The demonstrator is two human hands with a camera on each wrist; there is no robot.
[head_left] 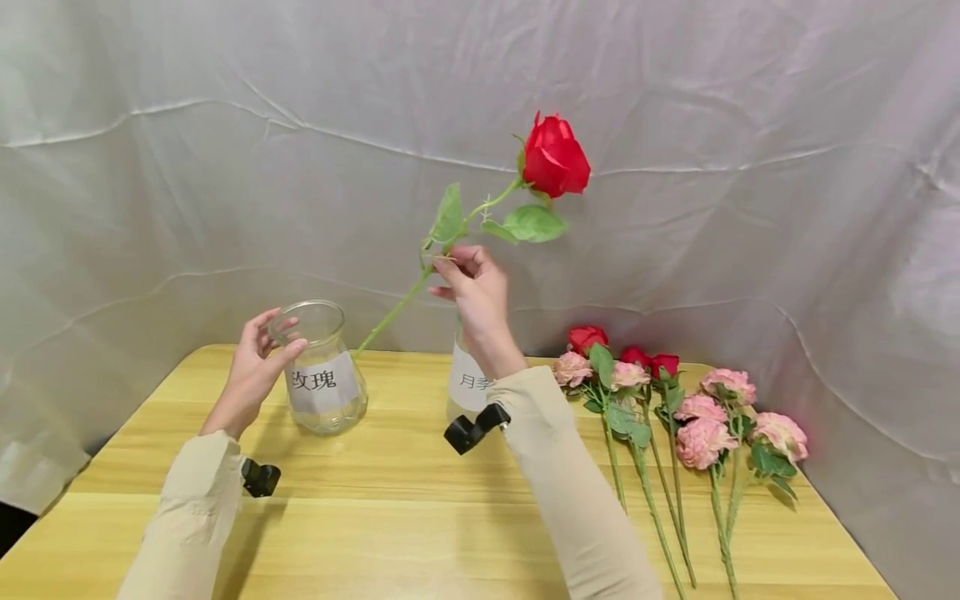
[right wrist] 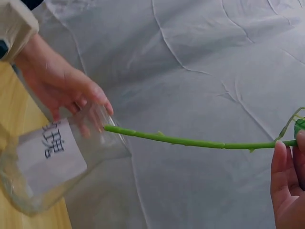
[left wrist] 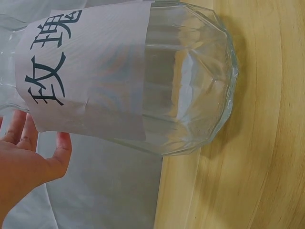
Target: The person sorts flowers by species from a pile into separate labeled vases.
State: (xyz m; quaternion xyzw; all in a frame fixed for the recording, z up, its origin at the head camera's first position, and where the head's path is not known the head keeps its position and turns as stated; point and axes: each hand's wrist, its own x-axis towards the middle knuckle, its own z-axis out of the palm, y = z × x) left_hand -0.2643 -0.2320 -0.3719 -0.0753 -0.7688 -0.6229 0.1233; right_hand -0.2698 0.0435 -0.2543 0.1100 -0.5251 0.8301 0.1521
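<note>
My right hand point(head_left: 483, 304) pinches the green stem of a red rose point(head_left: 555, 157) between thumb and fingers, just below the leaves. The bloom points up and to the right, while the bare stem point(right wrist: 190, 142) slants down to the left. In the right wrist view the stem's cut end lies in line with the mouth of a clear glass vase point(head_left: 327, 417); whether it is inside cannot be told. Around the neck of that vase my left hand point(head_left: 251, 371) curls, thumb in front and fingers behind. A white paper label point(left wrist: 95, 76) with black characters covers its side.
A second labelled vase point(head_left: 463, 379) stands partly hidden behind my right wrist. On the table's right side lie several pink flowers point(head_left: 705, 442) and red roses point(head_left: 587, 337), stems toward me. A grey curtain point(head_left: 360, 183) hangs behind the wooden table point(head_left: 360, 533).
</note>
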